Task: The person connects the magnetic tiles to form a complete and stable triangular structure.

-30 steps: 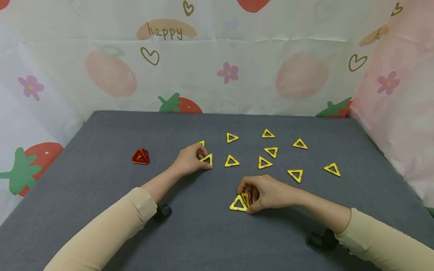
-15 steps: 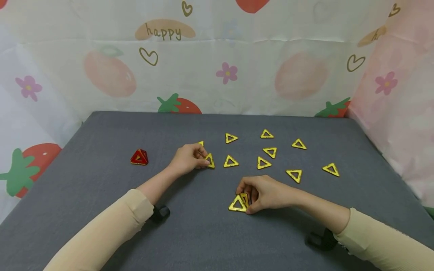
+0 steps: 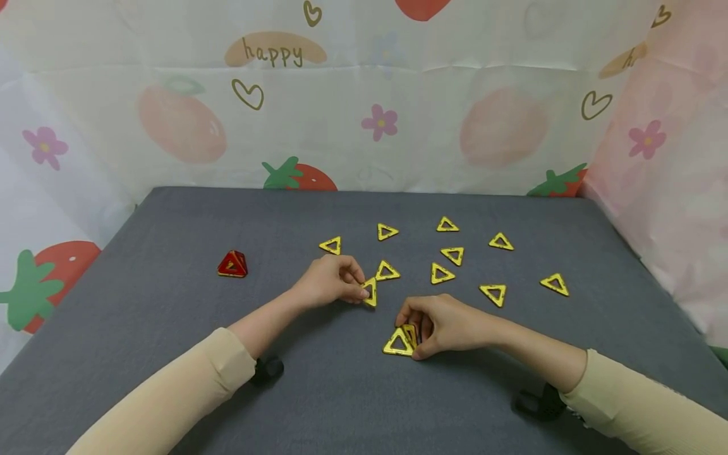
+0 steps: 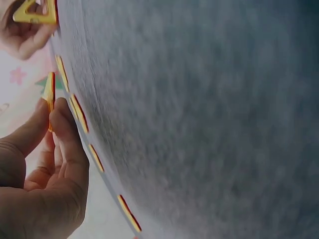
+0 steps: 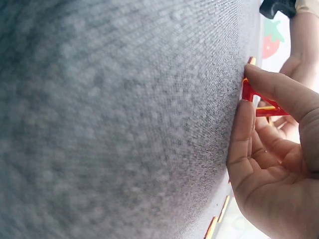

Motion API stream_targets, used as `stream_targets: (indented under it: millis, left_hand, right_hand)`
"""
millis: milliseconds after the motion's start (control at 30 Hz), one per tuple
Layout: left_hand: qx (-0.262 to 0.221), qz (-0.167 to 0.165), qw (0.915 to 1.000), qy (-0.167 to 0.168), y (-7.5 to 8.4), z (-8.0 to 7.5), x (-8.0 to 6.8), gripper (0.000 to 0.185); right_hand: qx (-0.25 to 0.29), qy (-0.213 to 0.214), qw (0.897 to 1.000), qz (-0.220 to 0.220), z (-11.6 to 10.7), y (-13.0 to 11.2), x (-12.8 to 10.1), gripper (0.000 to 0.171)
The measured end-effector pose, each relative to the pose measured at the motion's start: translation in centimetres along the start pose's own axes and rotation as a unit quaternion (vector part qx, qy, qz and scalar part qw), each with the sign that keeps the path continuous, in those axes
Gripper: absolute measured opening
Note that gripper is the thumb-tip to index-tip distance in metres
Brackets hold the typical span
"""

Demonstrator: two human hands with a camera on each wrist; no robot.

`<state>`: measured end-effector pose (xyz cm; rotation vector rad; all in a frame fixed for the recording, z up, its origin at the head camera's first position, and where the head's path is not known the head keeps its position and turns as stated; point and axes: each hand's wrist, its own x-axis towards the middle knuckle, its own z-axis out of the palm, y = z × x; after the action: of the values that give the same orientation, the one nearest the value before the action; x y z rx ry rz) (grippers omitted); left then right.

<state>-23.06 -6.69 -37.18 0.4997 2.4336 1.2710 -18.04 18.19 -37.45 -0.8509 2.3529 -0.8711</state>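
Observation:
My left hand (image 3: 332,281) pinches a yellow triangle tile (image 3: 373,294) between thumb and fingers, tilted up over the table. In the left wrist view this tile (image 4: 51,89) shows edge-on, with a red side. Nearer the front, my right hand (image 3: 455,323) holds a pair of triangle tiles: one lies flat (image 3: 395,350), and another stands up (image 3: 412,332) at its right edge, partly hidden by the fingers. The right wrist view shows the standing tile's red side (image 5: 271,112) between thumb and fingers.
Several yellow triangle tiles lie scattered across the grey table (image 3: 318,404), one close by the left hand's tile (image 3: 388,276) and others farther right (image 3: 493,302). A small red pyramid (image 3: 233,261) stands at the left. A printed cloth (image 3: 421,76) hangs behind.
My left hand has drawn its tile toward the right hand, nearer the front, uncovering a tile behind it. The right hand keeps its place with its pair.

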Motion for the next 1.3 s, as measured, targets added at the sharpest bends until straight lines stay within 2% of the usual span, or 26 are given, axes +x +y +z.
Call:
stream_targets:
  millis: [300, 533, 833, 1067, 1300]
  left_hand:
    - [-0.028, -0.011, 0.9983, -0.050, 0.9, 1.9, -1.3, 0.018]
    - [-0.020, -0.012, 0.9970, -0.073, 1.3, 2.7, -1.9, 0.016]
    - [0.006, -0.018, 0.9969, -0.077, 1.4, 2.8, -2.2, 0.013]
    - [0.054, 0.003, 0.9961, -0.070, 1.8, 3.3, -2.5, 0.009]
    - [0.066, 0.015, 0.9959, -0.059, 1.7, 3.7, -2.3, 0.009]
  right_hand:
    - [-0.007, 0.002, 1.000, -0.001, 0.1, 0.1, 0.0, 0.041]
    - [-0.006, 0.001, 1.000, -0.003, 0.1, 0.2, 0.0, 0.041]
    - [-0.003, -0.001, 1.000, -0.003, 0.1, 0.1, 0.0, 0.041]
    - [-0.006, 0.002, 1.000, -0.003, 0.1, 0.0, 0.0, 0.041]
    - [-0.010, 0.005, 1.000, -0.004, 0.1, -0.1, -0.1, 0.041]
